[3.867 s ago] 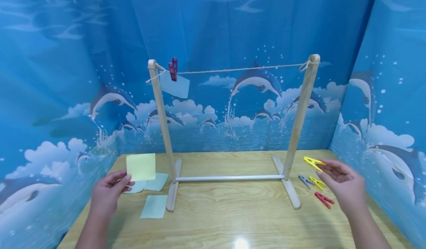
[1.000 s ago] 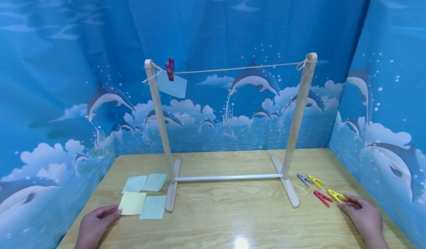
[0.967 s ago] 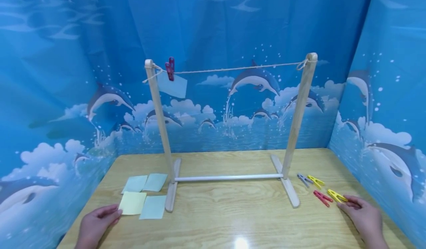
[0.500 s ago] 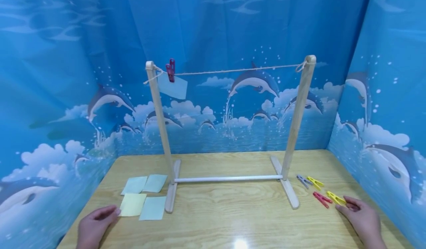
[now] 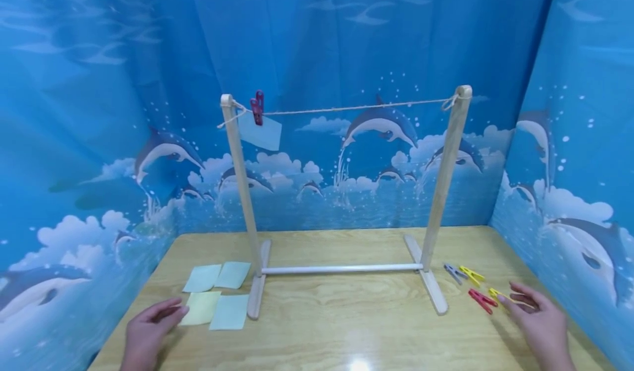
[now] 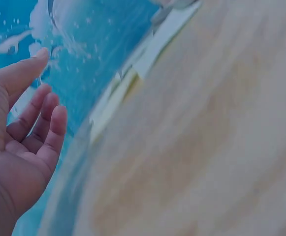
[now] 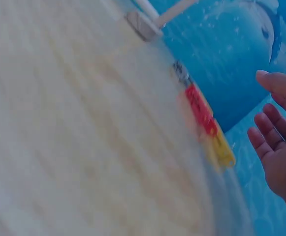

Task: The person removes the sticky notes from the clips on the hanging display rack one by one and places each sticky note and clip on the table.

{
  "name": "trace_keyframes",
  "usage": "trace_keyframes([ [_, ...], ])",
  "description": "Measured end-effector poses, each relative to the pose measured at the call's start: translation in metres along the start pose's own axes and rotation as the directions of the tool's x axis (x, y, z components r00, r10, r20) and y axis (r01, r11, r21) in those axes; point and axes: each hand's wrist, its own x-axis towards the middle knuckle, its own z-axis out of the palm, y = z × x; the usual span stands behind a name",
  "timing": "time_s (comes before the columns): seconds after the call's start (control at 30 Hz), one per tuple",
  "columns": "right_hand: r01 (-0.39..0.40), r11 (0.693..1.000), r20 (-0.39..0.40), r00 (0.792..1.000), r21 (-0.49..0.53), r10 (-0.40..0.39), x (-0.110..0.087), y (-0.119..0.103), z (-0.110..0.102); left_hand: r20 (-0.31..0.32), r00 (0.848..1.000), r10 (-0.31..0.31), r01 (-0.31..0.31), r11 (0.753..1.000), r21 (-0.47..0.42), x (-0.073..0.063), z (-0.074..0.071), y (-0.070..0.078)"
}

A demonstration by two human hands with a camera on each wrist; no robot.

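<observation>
My left hand (image 5: 152, 327) hovers at the front left with relaxed fingers and holds nothing. Its fingertips overlap the corner of a yellow sticky note (image 5: 202, 308) in the head view; the left wrist view shows the hand raised off the table. Three pale blue notes (image 5: 230, 312) lie around the yellow one. At the right, my right hand (image 5: 537, 318) is loosely curved and bare, partly over a yellow clothespin (image 5: 497, 294). Beside that lie a red clothespin (image 5: 482, 301), a grey clothespin (image 5: 455, 273) and another yellow clothespin (image 5: 472, 275).
A wooden rack (image 5: 448, 178) stands mid-table with a string (image 5: 346, 108) between its posts. A dark red clothespin (image 5: 257, 109) clips a pale blue note (image 5: 264, 134) to the string near the left post. A dolphin-printed curtain (image 5: 317, 46) surrounds the wooden table (image 5: 337, 316).
Earlier the left hand held up the yellow note and the right a yellow clothespin. Both were set on the table and let go, and the hands have now lifted slightly off them.
</observation>
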Motion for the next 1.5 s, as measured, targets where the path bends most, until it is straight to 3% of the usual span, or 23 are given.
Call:
trace_keyframes([
  [0.1, 0.048, 0.999, 0.006, 0.999, -0.002, -0.048, -0.005, -0.017, 0.006, 0.033, 0.998, 0.049, -0.049, 0.999, -0.015, -0.003, 0.006, 0.009],
  [0.2, 0.101, 0.994, 0.045, 0.994, 0.026, -0.103, -0.010, -0.037, 0.011, 0.057, 0.993, 0.102, -0.097, 0.992, -0.084, -0.007, 0.013, 0.021],
  [0.3, 0.129, 0.981, 0.129, 0.981, 0.145, -0.148, -0.013, -0.053, 0.014, 0.089, 0.981, 0.170, -0.155, 0.976, -0.152, -0.010, 0.020, 0.032],
  [0.43, 0.167, 0.933, 0.228, 0.942, 0.318, -0.246, -0.017, -0.072, 0.019, 0.123, 0.956, 0.267, -0.231, 0.940, -0.250, -0.014, 0.031, 0.048],
  [0.53, 0.239, 0.896, 0.248, 0.906, 0.373, -0.344, -0.021, -0.083, 0.024, 0.134, 0.937, 0.322, -0.269, 0.912, -0.310, -0.017, 0.040, 0.058],
  [0.7, 0.345, 0.833, 0.250, 0.842, 0.433, -0.479, -0.028, -0.104, 0.035, 0.161, 0.923, 0.348, -0.300, 0.917, -0.264, -0.020, 0.052, 0.075],
  [1.03, 0.511, 0.733, 0.224, 0.730, 0.448, -0.646, -0.031, -0.141, 0.054, 0.205, 0.899, 0.388, -0.331, 0.906, -0.264, -0.028, 0.077, 0.108],
  [1.2, 0.533, 0.711, 0.231, 0.701, 0.459, -0.675, -0.032, -0.155, 0.061, 0.215, 0.885, 0.413, -0.343, 0.891, -0.298, -0.028, 0.082, 0.119],
  [1.37, 0.562, 0.682, 0.216, 0.676, 0.468, -0.705, -0.031, -0.165, 0.067, 0.232, 0.880, 0.415, -0.350, 0.896, -0.273, -0.030, 0.086, 0.132],
  [1.5, 0.581, 0.676, 0.226, 0.659, 0.453, -0.717, -0.030, -0.172, 0.069, 0.239, 0.863, 0.445, -0.366, 0.877, -0.312, -0.031, 0.088, 0.140],
])
